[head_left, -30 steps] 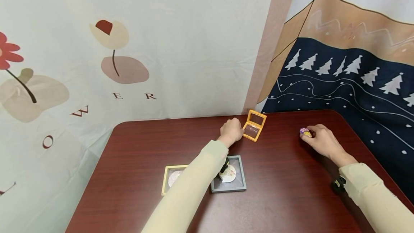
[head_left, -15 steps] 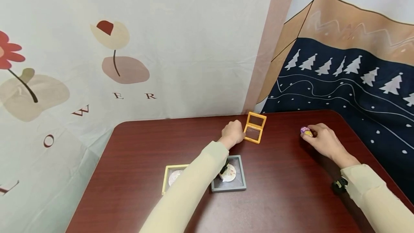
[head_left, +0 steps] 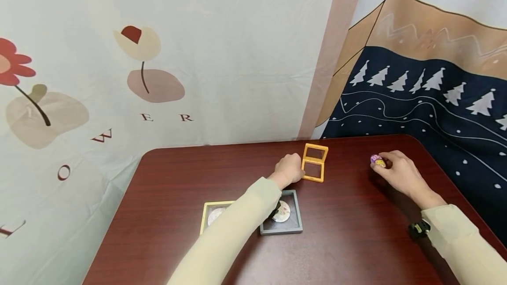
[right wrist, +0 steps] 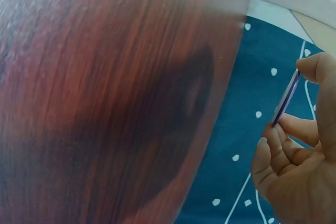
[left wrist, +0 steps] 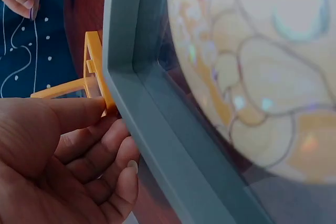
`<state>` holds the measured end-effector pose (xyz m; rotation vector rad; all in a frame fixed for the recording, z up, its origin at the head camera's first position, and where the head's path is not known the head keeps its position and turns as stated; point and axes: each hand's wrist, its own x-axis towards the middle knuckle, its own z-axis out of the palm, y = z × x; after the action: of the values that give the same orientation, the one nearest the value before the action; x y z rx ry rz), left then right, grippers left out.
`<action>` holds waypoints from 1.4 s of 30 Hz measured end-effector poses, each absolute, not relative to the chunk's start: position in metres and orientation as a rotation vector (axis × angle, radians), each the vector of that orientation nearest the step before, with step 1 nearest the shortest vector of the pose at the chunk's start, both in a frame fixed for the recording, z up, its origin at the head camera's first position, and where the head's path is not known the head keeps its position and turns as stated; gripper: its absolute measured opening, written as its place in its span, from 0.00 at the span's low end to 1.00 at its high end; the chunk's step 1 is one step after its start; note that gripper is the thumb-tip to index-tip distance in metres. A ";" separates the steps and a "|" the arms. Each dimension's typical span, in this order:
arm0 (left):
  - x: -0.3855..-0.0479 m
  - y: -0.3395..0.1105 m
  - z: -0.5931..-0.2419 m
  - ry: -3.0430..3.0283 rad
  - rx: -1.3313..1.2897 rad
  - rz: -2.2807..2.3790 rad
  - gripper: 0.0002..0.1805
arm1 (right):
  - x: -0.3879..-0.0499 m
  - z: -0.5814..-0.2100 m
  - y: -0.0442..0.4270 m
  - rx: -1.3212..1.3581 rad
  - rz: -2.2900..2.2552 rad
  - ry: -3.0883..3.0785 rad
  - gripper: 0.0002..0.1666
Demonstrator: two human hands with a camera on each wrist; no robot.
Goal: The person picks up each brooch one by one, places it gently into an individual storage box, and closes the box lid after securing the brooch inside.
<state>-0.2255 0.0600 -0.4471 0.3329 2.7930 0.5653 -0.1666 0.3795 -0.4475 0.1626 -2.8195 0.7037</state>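
Note:
My left hand [head_left: 288,170] pinches the left edge of an orange hinged display frame [head_left: 314,160], which stands opened out on the table with its upper leaf tilted back. Up close in the left wrist view, thumb and forefinger meet on the orange plastic [left wrist: 94,51] and the other fingers curl below. Over at the right, my right hand [head_left: 402,175] holds a small round badge [head_left: 377,160] with a purple, pink and yellow face. Seen edge-on in the right wrist view, the thin badge [right wrist: 286,99] sits between thumb and fingertips, held above the table.
Under my left forearm lie a grey frame [head_left: 281,232] and a pale yellow frame [head_left: 203,217], each with a round badge inside; the arm partly covers both. The dark red table [head_left: 336,250] ends at a printed cloth [head_left: 237,78] behind and a navy cloth [head_left: 420,113] to the right.
The orange frame has slid slightly toward me and turned to face me more squarely, with my left hand moving along on it. The right hand still holds the badge, nearly in place.

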 end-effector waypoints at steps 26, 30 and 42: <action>-0.192 0.076 -0.448 2.746 0.510 0.442 0.19 | -0.143 -0.427 0.348 0.267 0.734 -2.705 0.28; -0.185 0.078 -0.443 2.722 0.514 0.422 0.18 | -0.140 -0.426 0.343 0.300 0.738 -2.672 0.28; -0.168 0.080 -0.442 2.696 0.628 0.415 0.24 | -0.128 -0.425 0.327 0.326 0.742 -2.689 0.30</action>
<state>-0.1681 0.0799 -0.4417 0.6283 2.6958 0.4154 -0.1275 0.3267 -0.4254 0.3265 -2.6886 0.7416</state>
